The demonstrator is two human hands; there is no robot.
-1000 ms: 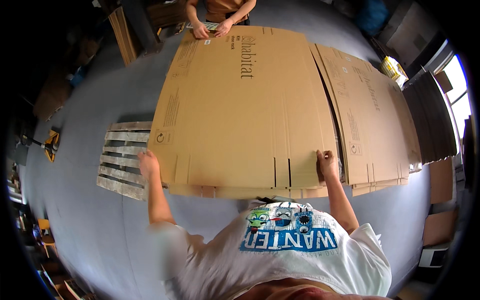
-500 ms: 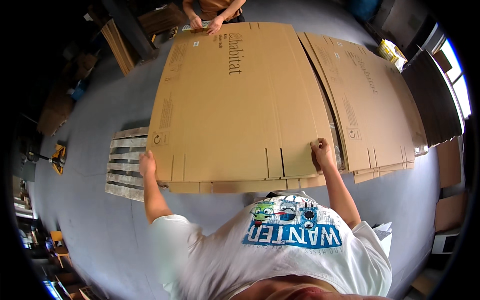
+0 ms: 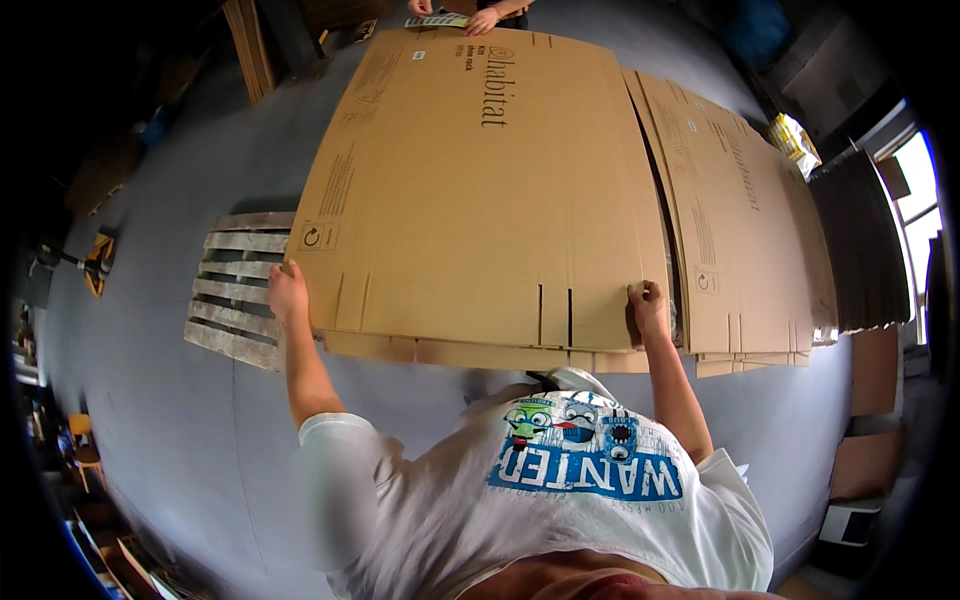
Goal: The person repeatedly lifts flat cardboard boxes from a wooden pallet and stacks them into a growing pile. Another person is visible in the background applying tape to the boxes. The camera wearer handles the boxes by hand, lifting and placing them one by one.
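Note:
A large flattened cardboard box [image 3: 450, 210], brown with dark print, lies on top of a stack in front of me. My left hand [image 3: 288, 292] is closed on its left edge, close to the near corner. Over the near right part of the same box is my right hand [image 3: 650, 305], its fingers curled together in a pinch. Whatever those fingers hold, if anything, is too small to make out. At the far edge, another person's hands [image 3: 482, 20] handle a printed sheet [image 3: 437, 20].
A second stack of flattened boxes [image 3: 745, 220] stands close on the right. A wooden pallet [image 3: 235, 290] lies on the floor to the left, with a yellow pallet truck [image 3: 98, 265] farther left. Dark stacked sheets [image 3: 860, 240] stand at the far right.
The whole view has shifted a little. The other person's hands have moved apart, and more of the printed sheet shows. My hands keep about the same places on the box.

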